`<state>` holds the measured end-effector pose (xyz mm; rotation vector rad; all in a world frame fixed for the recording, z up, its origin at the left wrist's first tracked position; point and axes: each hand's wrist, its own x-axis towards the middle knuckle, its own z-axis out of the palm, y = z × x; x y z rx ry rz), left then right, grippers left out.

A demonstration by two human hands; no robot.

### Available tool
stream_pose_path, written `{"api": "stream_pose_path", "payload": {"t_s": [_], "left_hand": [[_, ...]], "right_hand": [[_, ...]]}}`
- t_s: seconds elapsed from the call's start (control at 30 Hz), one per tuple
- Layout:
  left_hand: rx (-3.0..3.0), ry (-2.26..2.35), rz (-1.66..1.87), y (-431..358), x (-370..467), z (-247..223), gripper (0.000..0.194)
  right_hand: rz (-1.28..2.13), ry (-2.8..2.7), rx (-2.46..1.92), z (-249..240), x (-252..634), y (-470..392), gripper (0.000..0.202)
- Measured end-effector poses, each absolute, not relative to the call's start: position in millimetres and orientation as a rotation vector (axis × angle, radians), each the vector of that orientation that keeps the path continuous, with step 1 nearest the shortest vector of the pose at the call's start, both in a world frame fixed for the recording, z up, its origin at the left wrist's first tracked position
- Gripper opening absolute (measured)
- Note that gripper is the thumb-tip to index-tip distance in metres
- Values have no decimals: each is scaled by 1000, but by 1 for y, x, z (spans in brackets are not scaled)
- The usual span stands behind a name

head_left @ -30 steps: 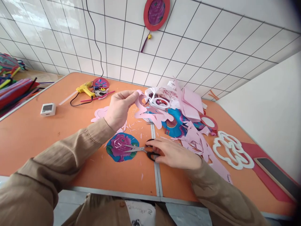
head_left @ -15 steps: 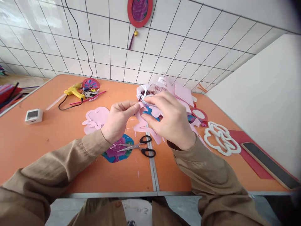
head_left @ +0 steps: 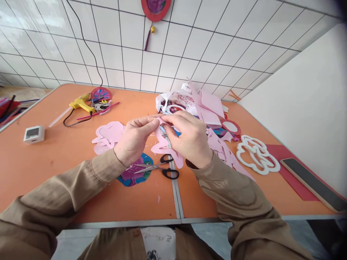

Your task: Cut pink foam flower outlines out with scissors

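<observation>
Scissors (head_left: 156, 167) lie across the flower cutout (head_left: 135, 170) — glue gun (head_left: 82, 103) behind, to the left; cloud-shaped frames (head_left: 257, 155) right.

The orange desk (head_left: 141, 206) has a metal seam (head_left: 176, 196). At its left lie a white box (head_left: 34, 134) and a yellow glue gun (head_left: 82, 104), beside pliers (head_left: 101, 105) and a red disc (head_left: 101, 94). Nearer the middle are pink cutouts (head_left: 110, 133) and a flower piece (head_left: 135, 173), the open scissors (head_left: 155, 167) partly over it. Rightward sit a plastic bag (head_left: 177, 98), folded pink sheets (head_left: 210, 108), pink scraps (head_left: 223, 150), white frames (head_left: 257, 155) and a red sheet (head_left: 295, 180) under a dark board (head_left: 311, 182).
</observation>
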<state>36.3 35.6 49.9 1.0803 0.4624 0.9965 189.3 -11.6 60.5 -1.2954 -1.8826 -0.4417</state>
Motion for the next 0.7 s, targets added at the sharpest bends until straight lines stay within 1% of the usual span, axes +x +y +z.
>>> {"api": "stream_pose_path", "payload": {"t_s": [0.1, 0.4, 0.53, 0.7], "left_hand": [[1070, 442, 1014, 35, 37, 49, 13], [1180, 428, 1087, 35, 37, 47, 11], [1328, 474, 1170, 35, 36, 48, 12], [1406, 580, 1187, 34, 35, 52, 20]], "right_hand": [[-351, -1830, -1298, 62, 188, -13, 26], [-98, -1706, -1309, 65, 188, -17, 12], [-128, -1712, -1260, 65, 188, -18, 13], [-160, -1701, -1244, 66, 188, -18, 16]]}}
